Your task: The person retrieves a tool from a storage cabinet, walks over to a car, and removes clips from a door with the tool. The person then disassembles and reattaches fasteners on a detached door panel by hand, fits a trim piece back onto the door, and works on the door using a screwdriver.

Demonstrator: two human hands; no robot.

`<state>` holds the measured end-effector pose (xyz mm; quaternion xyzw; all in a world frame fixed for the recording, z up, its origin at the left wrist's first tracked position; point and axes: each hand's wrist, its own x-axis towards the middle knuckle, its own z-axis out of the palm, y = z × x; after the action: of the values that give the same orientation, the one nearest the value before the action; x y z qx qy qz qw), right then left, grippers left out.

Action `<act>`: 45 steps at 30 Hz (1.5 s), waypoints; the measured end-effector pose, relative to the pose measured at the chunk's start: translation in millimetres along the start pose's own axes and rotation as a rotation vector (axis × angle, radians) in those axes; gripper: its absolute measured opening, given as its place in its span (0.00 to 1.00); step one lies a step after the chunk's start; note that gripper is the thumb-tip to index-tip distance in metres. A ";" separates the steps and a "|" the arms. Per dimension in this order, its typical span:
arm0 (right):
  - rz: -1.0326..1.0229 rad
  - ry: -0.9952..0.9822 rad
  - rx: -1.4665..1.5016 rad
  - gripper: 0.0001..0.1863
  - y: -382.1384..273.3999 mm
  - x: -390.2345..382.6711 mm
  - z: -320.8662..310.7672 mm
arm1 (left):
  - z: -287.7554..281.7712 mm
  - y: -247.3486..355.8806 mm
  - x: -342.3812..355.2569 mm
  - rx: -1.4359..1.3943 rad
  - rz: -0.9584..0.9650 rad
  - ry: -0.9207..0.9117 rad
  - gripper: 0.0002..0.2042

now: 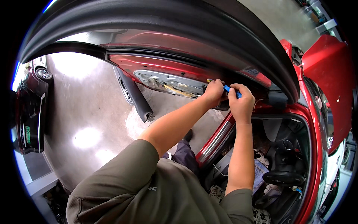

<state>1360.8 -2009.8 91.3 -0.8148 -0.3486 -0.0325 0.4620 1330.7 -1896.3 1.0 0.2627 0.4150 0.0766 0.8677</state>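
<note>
The red car door (123, 61) stands open with its metal inner panel (156, 80) exposed and a pale yellow strip (173, 89) across it. My left hand (213, 92) is closed at the door's right part, beside a small yellow piece (209, 80); what its fingers hold is partly hidden. Just right of it, my right hand (241, 100) grips a bright blue tool (227, 89), its thumb and fingers around it.
A dark detached door trim (140, 100) lies on the concrete floor (89, 112). The car's interior with steering wheel (283, 177) is at lower right, the raised red hood (324, 71) at right. A dark car (33, 119) stands at far left.
</note>
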 end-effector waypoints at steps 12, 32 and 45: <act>0.029 -0.543 -0.451 0.17 -3.6 19.3 -27.2 | -156.6 38.1 -4.0 0.121 0.248 0.124 0.17; 0.256 -0.273 0.461 0.21 74.2 -115.2 117.6 | -212.1 42.7 -16.6 0.774 0.588 -0.157 0.11; 0.287 -0.090 0.657 0.21 108.4 -153.0 199.6 | -253.5 85.0 -21.8 0.881 0.692 -0.164 0.17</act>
<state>1256.4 -1973.1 -159.2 -0.6640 -0.2424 0.1826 0.6834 1131.2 -1732.2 -71.3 0.7257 0.2286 0.1554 0.6301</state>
